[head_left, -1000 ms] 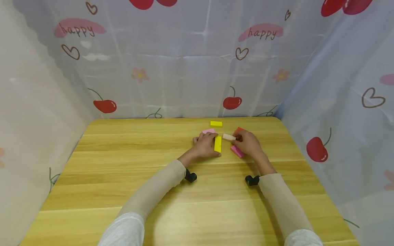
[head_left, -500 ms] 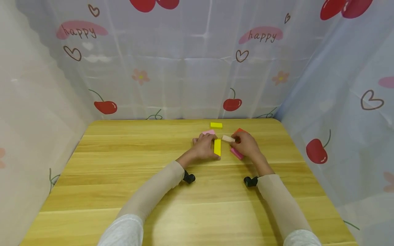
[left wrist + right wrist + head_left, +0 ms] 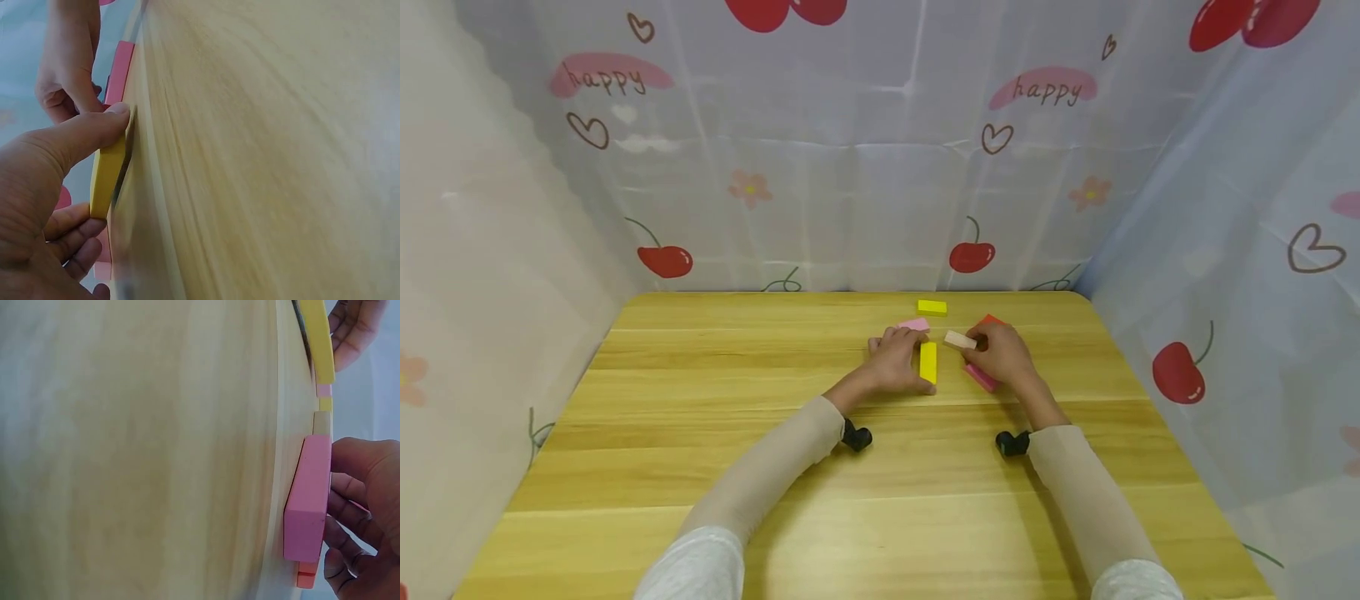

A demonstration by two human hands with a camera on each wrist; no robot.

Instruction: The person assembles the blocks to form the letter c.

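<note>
In the head view my left hand holds a yellow block by its two ends, thumb at the near end and fingers at the far end. A dark shadow shows under that block in the left wrist view. My right hand pinches the right end of a plain wooden block, just right of the yellow one and apart from it. Below the right hand lies a deep pink block. An orange-red block is partly hidden behind the right hand.
A light pink block lies just beyond the left fingers. Farther back, a second yellow block lies near the table's far edge. A printed curtain hangs behind the table and along its sides.
My left hand has drawn the yellow block slightly toward me and to the left. The right hand stays by the plain wooden block. The head view has shifted slightly.
</note>
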